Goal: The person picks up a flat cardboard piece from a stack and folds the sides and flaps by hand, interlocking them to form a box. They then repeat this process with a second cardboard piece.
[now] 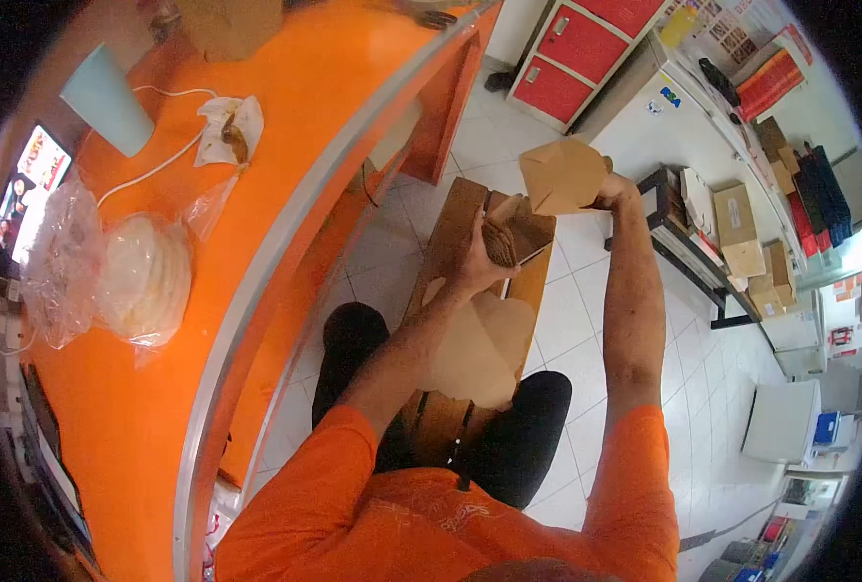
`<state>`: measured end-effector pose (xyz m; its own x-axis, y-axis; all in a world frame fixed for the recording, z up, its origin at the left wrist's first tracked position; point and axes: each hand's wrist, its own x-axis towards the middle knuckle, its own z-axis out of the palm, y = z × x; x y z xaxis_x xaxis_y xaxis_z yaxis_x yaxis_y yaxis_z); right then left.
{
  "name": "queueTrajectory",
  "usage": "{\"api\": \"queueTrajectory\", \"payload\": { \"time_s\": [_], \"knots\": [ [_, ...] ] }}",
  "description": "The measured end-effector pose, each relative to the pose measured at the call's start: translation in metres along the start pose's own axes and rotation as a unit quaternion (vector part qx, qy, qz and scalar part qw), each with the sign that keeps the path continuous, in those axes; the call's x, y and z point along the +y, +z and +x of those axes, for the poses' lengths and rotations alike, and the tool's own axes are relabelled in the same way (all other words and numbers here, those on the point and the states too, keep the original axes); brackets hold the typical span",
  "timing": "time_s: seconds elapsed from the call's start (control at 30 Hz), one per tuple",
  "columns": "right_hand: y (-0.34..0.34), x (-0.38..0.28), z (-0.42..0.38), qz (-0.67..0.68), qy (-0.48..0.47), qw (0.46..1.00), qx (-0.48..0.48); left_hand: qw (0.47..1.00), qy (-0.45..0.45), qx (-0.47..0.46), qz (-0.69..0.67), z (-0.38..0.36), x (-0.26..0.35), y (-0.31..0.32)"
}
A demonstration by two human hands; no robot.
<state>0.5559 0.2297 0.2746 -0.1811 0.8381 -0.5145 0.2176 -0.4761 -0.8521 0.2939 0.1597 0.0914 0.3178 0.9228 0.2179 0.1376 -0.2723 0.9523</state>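
An orange bench [286, 145] is seen curving along the left of the head view, above a white tiled floor [586, 320] on which a tall brown cardboard carton [455, 228] is stood between the knees of a seated person in an orange shirt. On the bench are laid a clear plastic bag of pale round flatbreads [145, 276], a second crumpled clear bag [58, 262], a pale blue cup [109, 100] turned mouth down, a white cable [150, 173] and a lit phone screen [29, 184]. Shelving stacked with cardboard boxes [736, 228] is ranged along the far wall, beside red lockers [581, 48].

A folded brown paper box [564, 175] is held up over the carton by the right hand [613, 191], its fingers closed on the box's right edge. A stack of flat brown blanks [497, 242] is gripped at the carton's open top by the left hand [470, 267], its fingers wrapped round the stack. A flat unfolded blank [479, 344] is rested across the lap.

By appearance, the work is judged to be at an early or middle stage: one box is formed, one blank is lying flat, and a stack is waiting. How much is left inside the carton cannot be told, its depth being hidden by the hands.
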Motion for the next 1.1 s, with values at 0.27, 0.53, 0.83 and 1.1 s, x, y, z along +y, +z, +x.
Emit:
{"api": "queueTrajectory", "payload": {
  "time_s": [0.27, 0.53, 0.83, 1.1],
  "knots": [
    [0.032, 0.023, 0.03, -0.5, -0.004, 0.866, 0.011, 1.0, 0.026, -0.004, -0.015, 0.009, -0.005, -0.001],
    [0.097, 0.018, 0.041, -0.702, -0.018, 0.712, -0.022, 0.997, -0.038, -0.066, -0.017, 0.008, 0.02, -0.01],
    [0.103, 0.069, 0.063, -0.621, 0.049, 0.767, 0.154, 0.998, -0.009, -0.049, -0.031, 0.012, -0.001, 0.011],
    [0.071, 0.079, 0.085, -0.73, -0.131, 0.67, -0.042, 0.997, -0.012, -0.051, -0.063, 0.013, -0.021, 0.013]
  ]
}}
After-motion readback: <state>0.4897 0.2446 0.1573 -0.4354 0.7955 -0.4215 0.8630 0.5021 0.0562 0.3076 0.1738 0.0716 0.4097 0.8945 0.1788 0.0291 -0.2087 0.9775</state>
